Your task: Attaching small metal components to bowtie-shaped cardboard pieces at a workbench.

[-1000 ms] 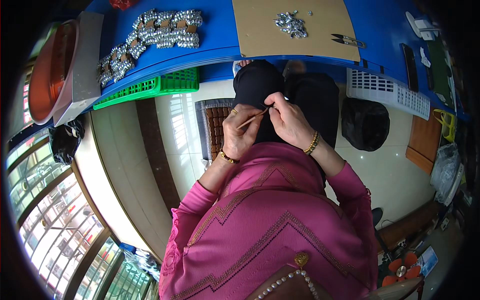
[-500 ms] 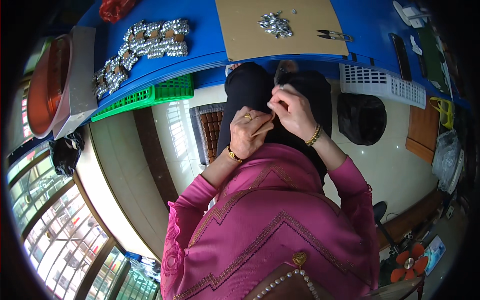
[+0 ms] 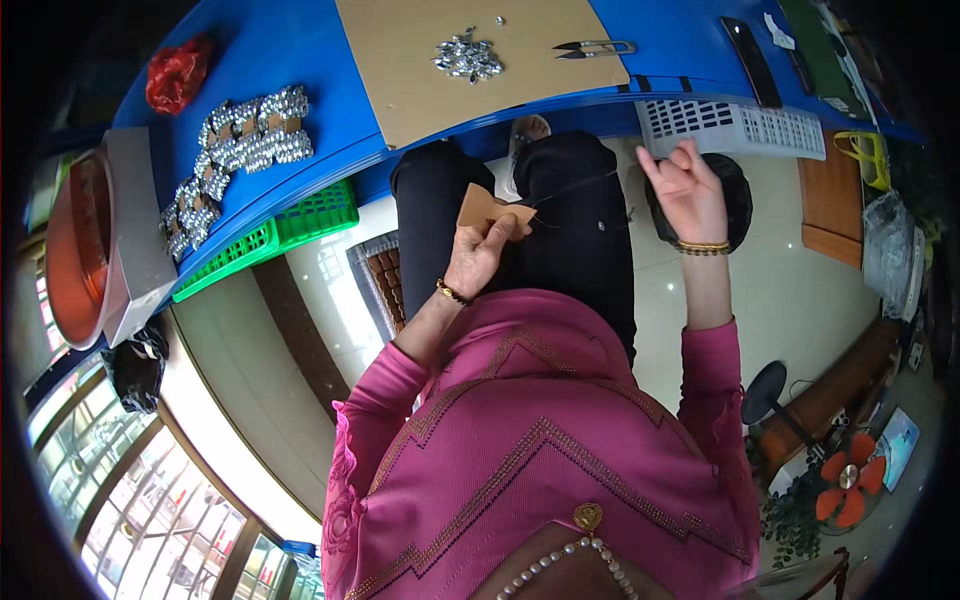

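Observation:
Over my lap my left hand [image 3: 480,255] grips a folded piece of tan cardboard [image 3: 480,206], thumb on top. A thin dark thread [image 3: 585,182] runs from the card toward my right hand [image 3: 693,205], which is raised off to the right with its fingers partly curled and closed on the thread; whether it also holds a needle, I cannot tell. A small shiny rhinestone [image 3: 601,225] shows against my dark trousers, by a lower strand. On the table, a pile of silvery rhinestones [image 3: 468,57] lies on a brown board [image 3: 400,100], with thread snips [image 3: 595,48] to its right.
Rhinestone-covered pieces [image 3: 255,130] and a red plastic bag [image 3: 178,75] are on the blue table [image 3: 320,75]'s left. Below hang a green basket [image 3: 315,215] and a white basket [image 3: 780,130]. A black-lined bin [image 3: 738,200] stands right; a phone [image 3: 750,62] lies above.
My hands were close together over my lap. The right hand has swung away to the right, drawing the thread out; the left still holds the card, which shows more now. The view has shifted.

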